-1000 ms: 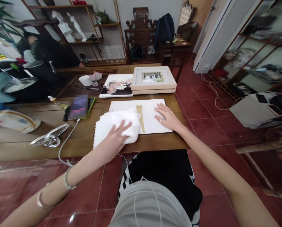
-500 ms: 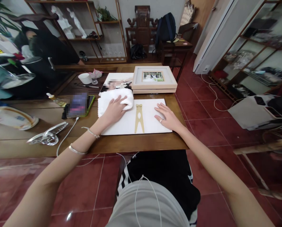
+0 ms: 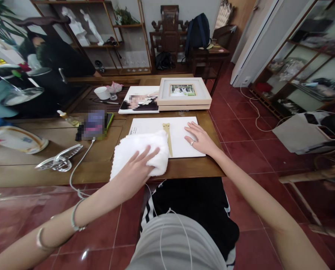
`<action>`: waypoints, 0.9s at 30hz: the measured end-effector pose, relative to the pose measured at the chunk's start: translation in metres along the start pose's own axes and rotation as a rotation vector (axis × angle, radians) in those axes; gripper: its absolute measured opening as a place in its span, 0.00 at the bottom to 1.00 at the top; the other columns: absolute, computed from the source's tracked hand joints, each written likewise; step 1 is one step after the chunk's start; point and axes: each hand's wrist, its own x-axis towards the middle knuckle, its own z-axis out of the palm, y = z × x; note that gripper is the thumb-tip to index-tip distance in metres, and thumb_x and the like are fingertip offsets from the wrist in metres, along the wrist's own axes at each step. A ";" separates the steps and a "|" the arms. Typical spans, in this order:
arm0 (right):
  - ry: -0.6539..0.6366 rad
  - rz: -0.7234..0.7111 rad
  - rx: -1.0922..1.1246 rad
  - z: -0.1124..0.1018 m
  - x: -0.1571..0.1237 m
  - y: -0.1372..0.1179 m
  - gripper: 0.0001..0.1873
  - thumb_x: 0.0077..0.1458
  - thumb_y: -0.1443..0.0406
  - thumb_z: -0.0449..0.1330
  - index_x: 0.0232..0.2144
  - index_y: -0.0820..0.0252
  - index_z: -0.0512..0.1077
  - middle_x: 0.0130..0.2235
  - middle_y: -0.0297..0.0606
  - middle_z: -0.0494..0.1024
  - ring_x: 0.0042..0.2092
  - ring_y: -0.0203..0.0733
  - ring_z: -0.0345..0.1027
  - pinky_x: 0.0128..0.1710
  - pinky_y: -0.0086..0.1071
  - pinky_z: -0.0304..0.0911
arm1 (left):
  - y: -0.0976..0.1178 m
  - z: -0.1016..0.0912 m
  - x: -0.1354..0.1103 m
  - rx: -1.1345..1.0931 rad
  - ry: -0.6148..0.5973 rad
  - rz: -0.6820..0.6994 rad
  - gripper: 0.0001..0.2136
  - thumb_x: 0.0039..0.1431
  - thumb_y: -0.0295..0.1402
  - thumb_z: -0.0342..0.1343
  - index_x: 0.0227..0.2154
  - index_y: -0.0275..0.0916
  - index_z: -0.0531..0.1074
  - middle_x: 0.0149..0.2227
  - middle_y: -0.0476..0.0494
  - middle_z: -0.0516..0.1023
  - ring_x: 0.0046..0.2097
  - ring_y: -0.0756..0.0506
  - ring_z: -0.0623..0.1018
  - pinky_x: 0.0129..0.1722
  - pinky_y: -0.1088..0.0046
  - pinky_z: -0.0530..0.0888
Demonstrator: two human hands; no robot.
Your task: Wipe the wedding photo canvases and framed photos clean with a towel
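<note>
My left hand [image 3: 137, 168] presses on a fluffy white cloth [image 3: 125, 150], its fingers spread and a fold of the cloth between thumb and fingers. The cloth covers the left part of a white panel [image 3: 181, 146] and reaches the table's front edge. Flat on the panel lies a pale gold, two-legged piece [image 3: 166, 129] with a notched top; the cloth hides part of it. On the panel's right side my right hand [image 3: 199, 140] rests with fingers apart, a ring on one finger, holding nothing.
Behind the panel lie a photo print [image 3: 139, 105] and a light wooden picture frame [image 3: 163, 99]. To the left are a phone [image 3: 94, 125] with a white cable, a dropper bottle [image 3: 68, 119], a silver claw-like clip [image 3: 60, 157] and a white cup [image 3: 102, 92].
My left hand has drawn the white cloth toward me and slightly right, over the lower left of the panel and part of the gold piece. My right hand has stayed in place.
</note>
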 end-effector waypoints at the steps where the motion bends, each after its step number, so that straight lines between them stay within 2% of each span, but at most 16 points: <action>1: -0.002 0.000 -0.004 0.000 0.000 0.000 0.26 0.60 0.58 0.57 0.58 0.62 0.70 0.66 0.46 0.63 0.70 0.52 0.49 0.69 0.52 0.48 | -0.004 0.001 0.004 -0.011 -0.004 -0.010 0.14 0.62 0.21 0.47 0.41 0.35 0.78 0.70 0.37 0.53 0.69 0.29 0.55 0.61 0.46 0.66; 4: -0.003 0.002 -0.012 -0.001 0.000 -0.001 0.26 0.60 0.57 0.57 0.58 0.62 0.70 0.66 0.47 0.63 0.70 0.52 0.49 0.68 0.53 0.48 | -0.020 0.005 0.029 -0.082 0.012 -0.054 0.16 0.66 0.23 0.44 0.47 0.34 0.76 0.70 0.37 0.51 0.70 0.30 0.51 0.63 0.45 0.61; 8: -0.004 -0.004 -0.012 -0.002 0.000 0.000 0.25 0.60 0.58 0.57 0.58 0.61 0.70 0.66 0.47 0.63 0.70 0.53 0.49 0.68 0.54 0.48 | -0.045 0.016 0.081 -0.224 0.127 -0.124 0.18 0.70 0.31 0.41 0.57 0.33 0.69 0.70 0.36 0.51 0.71 0.30 0.47 0.66 0.43 0.53; 11: -0.004 -0.007 -0.014 -0.002 0.000 0.001 0.25 0.60 0.58 0.57 0.58 0.60 0.70 0.66 0.46 0.63 0.70 0.52 0.49 0.68 0.54 0.49 | -0.059 0.019 0.116 -0.245 0.209 -0.126 0.19 0.70 0.31 0.41 0.58 0.35 0.67 0.70 0.39 0.54 0.71 0.31 0.47 0.67 0.44 0.51; 15: -0.001 -0.001 -0.020 -0.001 0.000 0.001 0.25 0.60 0.58 0.57 0.57 0.61 0.70 0.65 0.47 0.64 0.69 0.52 0.50 0.68 0.53 0.49 | -0.062 0.012 0.141 -0.148 0.193 -0.106 0.18 0.69 0.28 0.42 0.57 0.35 0.69 0.69 0.37 0.55 0.70 0.29 0.49 0.65 0.40 0.53; 17: 0.001 -0.004 -0.019 -0.001 0.000 0.001 0.25 0.60 0.58 0.57 0.57 0.60 0.70 0.65 0.46 0.64 0.69 0.53 0.50 0.68 0.53 0.49 | -0.054 0.006 0.141 -0.074 0.162 -0.108 0.18 0.68 0.27 0.44 0.56 0.34 0.71 0.69 0.35 0.54 0.70 0.27 0.51 0.63 0.39 0.56; 20: -0.011 0.004 -0.020 -0.002 0.000 0.000 0.26 0.60 0.58 0.57 0.58 0.61 0.70 0.66 0.47 0.63 0.70 0.53 0.49 0.68 0.53 0.48 | -0.031 0.003 0.126 0.041 0.127 -0.102 0.16 0.64 0.24 0.49 0.51 0.34 0.75 0.69 0.34 0.54 0.69 0.25 0.53 0.62 0.40 0.61; 24: -0.016 0.010 -0.028 -0.002 0.000 -0.001 0.26 0.60 0.58 0.57 0.58 0.63 0.70 0.66 0.48 0.63 0.70 0.53 0.48 0.69 0.52 0.48 | 0.011 0.010 0.086 0.160 0.149 -0.049 0.13 0.61 0.22 0.52 0.44 0.34 0.79 0.68 0.32 0.58 0.67 0.25 0.57 0.61 0.43 0.65; 27: -0.012 0.003 -0.027 -0.002 0.000 -0.002 0.26 0.60 0.58 0.57 0.58 0.62 0.70 0.66 0.47 0.63 0.70 0.52 0.49 0.69 0.52 0.48 | 0.036 0.016 0.053 0.179 0.201 0.025 0.09 0.59 0.24 0.57 0.39 0.36 0.81 0.67 0.32 0.60 0.66 0.24 0.60 0.59 0.44 0.67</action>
